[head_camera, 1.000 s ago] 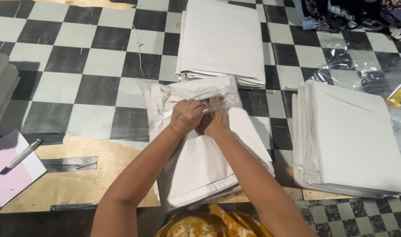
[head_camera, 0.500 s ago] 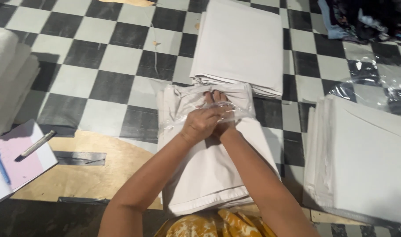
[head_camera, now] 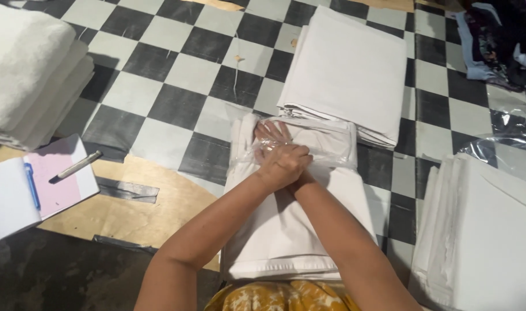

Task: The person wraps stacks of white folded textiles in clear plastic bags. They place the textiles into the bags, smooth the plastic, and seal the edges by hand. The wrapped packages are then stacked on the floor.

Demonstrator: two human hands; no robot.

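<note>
— What lies at the left of the frame?

— A soft stack of white towels, then a notebook with a pen, on the checkered floor.

— And centre?

— The left hand overlaps the right hand, both pressing flat on a folded white cloth half inside crinkly clear plastic bag.

— Right?

— Smooth rectangular folded stacks.

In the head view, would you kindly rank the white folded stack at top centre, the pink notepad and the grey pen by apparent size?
1. White folded stack, largest.
2. Pink notepad, clearly smaller, partly covered by white paper.
3. Grey pen, smallest, lying on the notepad.
The notepad lies nearer the camera, yet the order holds.
</note>
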